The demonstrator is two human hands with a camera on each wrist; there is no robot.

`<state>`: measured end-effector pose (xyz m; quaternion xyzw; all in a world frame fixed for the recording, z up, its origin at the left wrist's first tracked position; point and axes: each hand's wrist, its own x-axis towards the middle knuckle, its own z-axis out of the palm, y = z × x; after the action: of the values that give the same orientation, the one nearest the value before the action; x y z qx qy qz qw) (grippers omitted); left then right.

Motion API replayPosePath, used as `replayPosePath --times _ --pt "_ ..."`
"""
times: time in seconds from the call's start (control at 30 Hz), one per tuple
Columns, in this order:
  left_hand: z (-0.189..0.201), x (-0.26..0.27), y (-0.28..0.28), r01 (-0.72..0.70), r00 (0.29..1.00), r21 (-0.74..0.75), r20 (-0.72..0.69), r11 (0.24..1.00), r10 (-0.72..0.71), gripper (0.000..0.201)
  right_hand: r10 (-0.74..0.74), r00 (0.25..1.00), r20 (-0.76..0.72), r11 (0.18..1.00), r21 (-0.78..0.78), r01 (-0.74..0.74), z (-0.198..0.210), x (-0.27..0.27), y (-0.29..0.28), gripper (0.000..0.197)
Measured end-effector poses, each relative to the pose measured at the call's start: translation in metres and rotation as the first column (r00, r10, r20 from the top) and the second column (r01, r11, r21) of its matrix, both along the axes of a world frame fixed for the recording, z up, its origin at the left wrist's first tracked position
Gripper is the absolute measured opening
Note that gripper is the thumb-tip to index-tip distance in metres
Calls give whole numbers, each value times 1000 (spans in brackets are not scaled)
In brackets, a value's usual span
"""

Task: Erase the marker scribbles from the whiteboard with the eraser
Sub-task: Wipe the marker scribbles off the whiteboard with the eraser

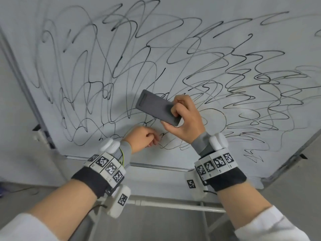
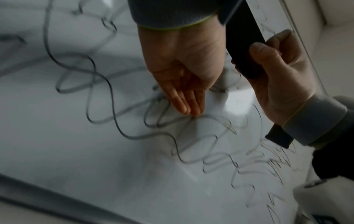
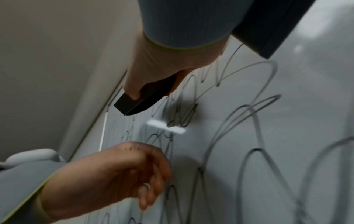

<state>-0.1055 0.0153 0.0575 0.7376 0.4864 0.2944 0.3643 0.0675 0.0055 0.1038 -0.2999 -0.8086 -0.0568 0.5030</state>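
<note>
Glossy and pale grey, the large framed whiteboard [image 1: 173, 18] fills most of the head view, with looping black marker scribbles [image 1: 121, 54] covering nearly all of it, so the erasing looks barely begun. Near the board's lower middle, the right hand [image 1: 184, 120] grips a flat, dark grey rectangular eraser [image 1: 156, 108] by its lower end, thumb under one long edge and fingers curled over the other. The eraser's far end tilts away from the board; whether its face touches the surface I cannot tell. Just below the eraser, the left hand [image 1: 141, 141] holds nothing, its loosely extended fingers resting close to or on the board. The eraser looks light and stiff-backed with a soft felt face, probably best held mid-body for flat, even pressure. Below the board runs a white metal stand rail [image 1: 173, 204].
</note>
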Motion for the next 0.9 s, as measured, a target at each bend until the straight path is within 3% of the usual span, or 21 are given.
replayPosePath --times 0.3,0.53,0.63,0.77,0.9 --pt "47 -78 6 -84 996 148 26 985 81 35 22 997 -78 1000 -3 -23 27 -77 12 30" --pt "79 -147 18 -187 981 264 101 946 166 37 25 983 -180 999 -17 -29 45 -139 18 62" --pt "98 -181 25 -274 957 336 185 901 222 35 -9 982 -189 1000 27 15 52 -168 24 66" --pt "122 -217 29 -384 923 479 226 789 312 30 -51 980 -194 993 95 71 62 -200 33 63" --pt "137 -246 32 -501 863 550 372 668 341 26 -74 974 -215 987 126 103 71 -222 36 60"
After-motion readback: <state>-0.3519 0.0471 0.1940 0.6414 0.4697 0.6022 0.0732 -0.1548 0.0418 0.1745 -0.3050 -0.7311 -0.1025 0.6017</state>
